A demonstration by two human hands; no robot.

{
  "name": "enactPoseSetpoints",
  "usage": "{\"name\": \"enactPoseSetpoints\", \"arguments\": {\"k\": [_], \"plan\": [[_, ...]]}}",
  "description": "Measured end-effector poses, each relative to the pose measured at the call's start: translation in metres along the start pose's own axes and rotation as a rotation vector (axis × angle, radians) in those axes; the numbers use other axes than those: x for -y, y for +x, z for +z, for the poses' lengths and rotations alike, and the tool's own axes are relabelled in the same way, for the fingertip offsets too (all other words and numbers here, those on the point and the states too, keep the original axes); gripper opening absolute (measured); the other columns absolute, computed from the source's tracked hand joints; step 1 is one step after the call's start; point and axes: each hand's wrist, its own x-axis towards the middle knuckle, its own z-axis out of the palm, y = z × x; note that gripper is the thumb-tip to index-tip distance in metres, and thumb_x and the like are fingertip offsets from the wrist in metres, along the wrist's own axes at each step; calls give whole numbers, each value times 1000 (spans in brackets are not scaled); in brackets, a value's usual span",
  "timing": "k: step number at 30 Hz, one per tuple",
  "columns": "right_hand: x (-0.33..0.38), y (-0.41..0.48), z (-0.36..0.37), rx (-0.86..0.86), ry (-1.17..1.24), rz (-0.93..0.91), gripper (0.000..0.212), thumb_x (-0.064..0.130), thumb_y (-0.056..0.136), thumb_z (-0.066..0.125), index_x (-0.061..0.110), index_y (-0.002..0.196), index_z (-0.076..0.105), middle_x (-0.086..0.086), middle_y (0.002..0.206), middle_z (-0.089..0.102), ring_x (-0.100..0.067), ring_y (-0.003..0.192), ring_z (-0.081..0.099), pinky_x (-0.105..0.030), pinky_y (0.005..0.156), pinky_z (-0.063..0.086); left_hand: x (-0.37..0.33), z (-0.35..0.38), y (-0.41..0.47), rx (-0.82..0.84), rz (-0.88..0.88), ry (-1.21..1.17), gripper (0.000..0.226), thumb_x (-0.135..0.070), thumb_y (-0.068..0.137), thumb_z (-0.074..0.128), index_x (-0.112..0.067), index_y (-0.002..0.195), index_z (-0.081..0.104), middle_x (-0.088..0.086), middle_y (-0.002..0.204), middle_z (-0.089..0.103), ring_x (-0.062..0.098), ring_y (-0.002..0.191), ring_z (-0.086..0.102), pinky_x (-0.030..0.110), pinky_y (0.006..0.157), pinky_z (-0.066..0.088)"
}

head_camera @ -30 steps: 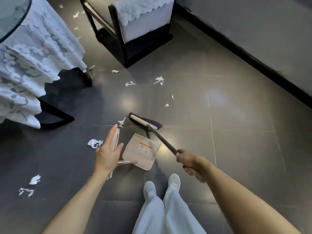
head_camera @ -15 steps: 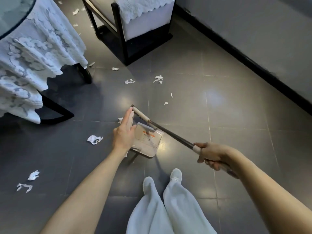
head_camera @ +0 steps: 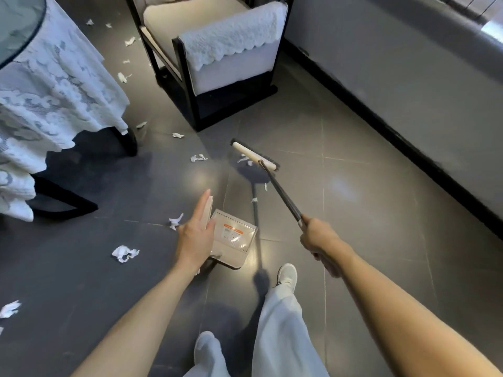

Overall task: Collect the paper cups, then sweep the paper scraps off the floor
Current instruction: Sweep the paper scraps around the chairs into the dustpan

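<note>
Dark grey floor tiles (head_camera: 367,227) cover the room, glossy in patches. Far left of the left hand (head_camera: 196,238), a desk (head_camera: 16,28) draped in a white lace cloth (head_camera: 54,85) stands on dark legs.

Paper scraps (head_camera: 125,253) lie scattered on the floor. One crumpled piece is left of the left hand, a smaller one sits just beside its knuckles, and more lie beyond, near the desk leg and beside the chair (head_camera: 217,50).

The left hand's fingers (head_camera: 202,206) are straight and lie flat along the upright cream handle of the dustpan (head_camera: 234,240). The pan rests on the floor just right of that hand, its mouth facing the broom (head_camera: 254,156).

Two small scraps lie between the pan and the broom head, and another lies against the bristles. The broom head is well beyond both hands, near the chair's base.

The right hand (head_camera: 318,238) has its fingers curled tight round the lower end of the broom's dark shaft. To its right, a grey wall (head_camera: 408,77) with a black skirting runs along the floor.
</note>
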Motion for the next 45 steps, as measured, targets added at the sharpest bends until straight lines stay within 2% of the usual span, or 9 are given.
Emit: {"name": "enactPoseSetpoints", "arguments": {"k": [7, 10, 14, 18, 25, 28, 33, 38, 45], "plan": [[14, 121, -91, 54, -84, -19, 37, 8, 96, 40, 14, 132, 48, -10, 81, 52, -20, 53, 53, -23, 32, 39, -52, 58, 53, -80, -147, -139, 65, -5, 94, 54, -46, 141, 39, -24, 127, 48, -37, 84, 39, -11, 69, 25], [26, 166, -108, 85, -116, -25, 39, 5, 94, 39, 13, 131, 49, -13, 90, 55, -22, 58, 54, -26, 39, 44, -70, 75, 70, -135, -201, -110, 67, -9, 94, 53, -59, 135, 37, -32, 121, 47, -20, 93, 45, -7, 69, 27], [34, 209, -115, 150, -192, -40, 41, 3, 90, 41, 12, 130, 50, -16, 103, 58, -30, 75, 60, -32, 49, 50, -81, 92, 88, -188, -206, -85, 67, -3, 92, 55, -46, 141, 40, -35, 123, 44, -2, 113, 46, -11, 73, 23], [25, 214, -119, 230, -358, -46, 48, 2, 89, 41, 11, 136, 45, -15, 107, 61, -22, 58, 57, -25, 36, 44, -87, 97, 101, -184, -209, 8, 63, -6, 93, 56, -38, 144, 39, -25, 133, 50, 16, 113, 54, -10, 76, 21], [-20, 144, -123, 444, -215, 23, 58, -7, 88, 36, 16, 142, 36, -8, 70, 50, -18, 51, 43, -25, 44, 41, -103, 109, 110, -129, -177, -35, 62, -10, 93, 51, -43, 143, 36, -13, 135, 55, 3, 91, 40, -12, 69, 18], [-27, 110, -129, 568, -281, 36, 60, -8, 91, 34, 14, 147, 26, -15, 76, 50, -19, 51, 40, -27, 47, 37, -101, 106, 106, -114, -172, 8, 58, -18, 94, 50, -49, 140, 33, -10, 112, 58, 7, 81, 33, 10, 70, 28], [-48, 66, -145, 579, -147, 115, 55, 5, 100, 34, 30, 148, 26, -10, 80, 47, -13, 46, 30, -18, 35, 28, -93, 84, 105, -11, -225, -23, 47, -22, 93, 51, -50, 125, 32, 18, 100, 53, 42, 79, 57, 45, 78, 53], [-42, 53, -133, 525, -169, 88, 72, -4, 93, 39, 32, 152, 17, -12, 71, 49, -15, 40, 34, -18, 35, 32, -82, 76, 83, -117, -185, 30, 47, -20, 92, 53, -42, 128, 32, 10, 95, 55, 31, 78, 45, 35, 70, 38], [-23, 64, -86, 431, -215, 12, 71, -5, 86, 33, 29, 148, 28, -13, 75, 55, -17, 44, 44, -21, 38, 40, -73, 71, 74, -141, -237, -8, 49, -12, 95, 48, -43, 130, 32, 11, 90, 50, 33, 80, 46, 38, 70, 42]]}}
